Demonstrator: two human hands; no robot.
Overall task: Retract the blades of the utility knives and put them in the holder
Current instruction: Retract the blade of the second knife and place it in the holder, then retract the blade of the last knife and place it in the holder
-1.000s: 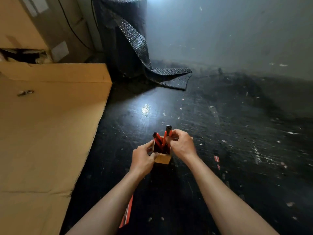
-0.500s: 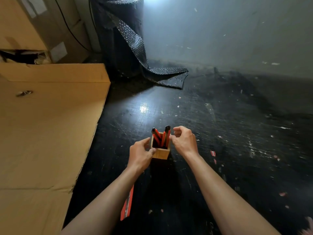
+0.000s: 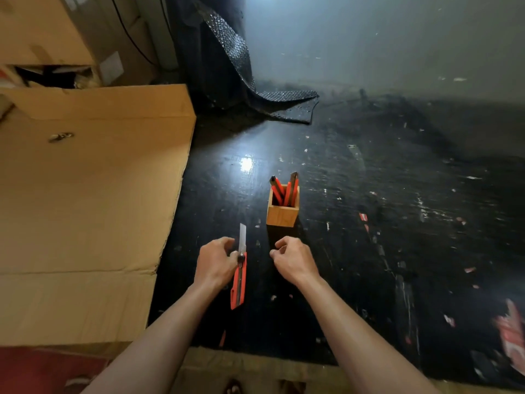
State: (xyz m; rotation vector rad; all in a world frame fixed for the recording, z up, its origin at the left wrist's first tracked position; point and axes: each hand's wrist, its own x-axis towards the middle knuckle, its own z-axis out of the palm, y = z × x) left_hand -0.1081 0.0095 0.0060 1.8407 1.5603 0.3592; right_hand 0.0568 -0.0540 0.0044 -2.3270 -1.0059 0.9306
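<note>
Head view: a wooden holder (image 3: 282, 214) is seen standing upright on the black floor (image 3: 369, 209), a little beyond the two hands. Red utility knives (image 3: 285, 190) are kept inside it, leaned against its walls, with their dark tips raised above the rim; their exact number cannot be told. Another red utility knife (image 3: 239, 280) is held by the left hand (image 3: 215, 263), to the left of the holder and nearer. The fingers are closed around the knife near its slider, and its silver blade (image 3: 242, 237) is still pushed out, pointed to the far side. The right hand (image 3: 294, 258) is kept near the holder with the fingers loosely curled, and nothing is held in it. Flat cardboard (image 3: 85, 194) is laid at the left of the scene.
</note>
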